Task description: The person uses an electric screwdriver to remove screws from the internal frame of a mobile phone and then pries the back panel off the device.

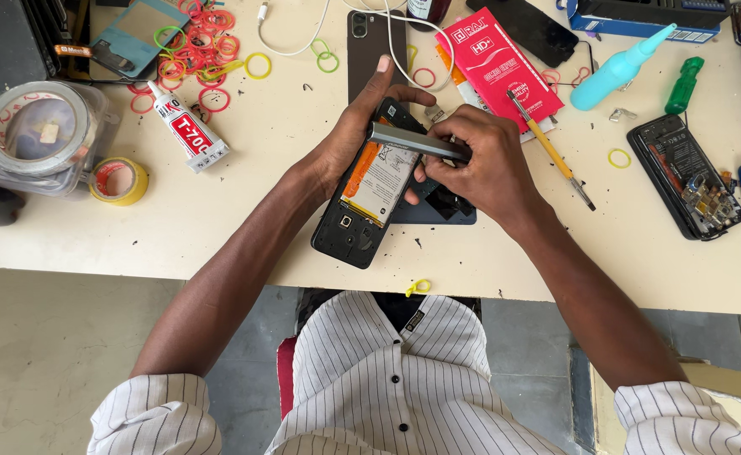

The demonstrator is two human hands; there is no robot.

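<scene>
Right grip (472,164) pinches a grey metal tool (413,141); left hand (358,139) clasps the opened phone (369,185).
Tool's long axis runs toward 10 o'clock, across the phone's top end, whose body slants toward 7 o'clock on the table (244,219).

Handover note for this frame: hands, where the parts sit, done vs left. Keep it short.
Left hand: grip on the opened phone, holding it tilted on the table; back cover off, battery exposed and in place.
Right hand: grip on a grey metal tool laid across the phone's upper end.
Nearby: glue tube to the left, screwdriver and red packet to the right, second opened phone far right.
Done: phone opened.
Left: cannot tell which part the tool works on; phone not yet closed.
</scene>
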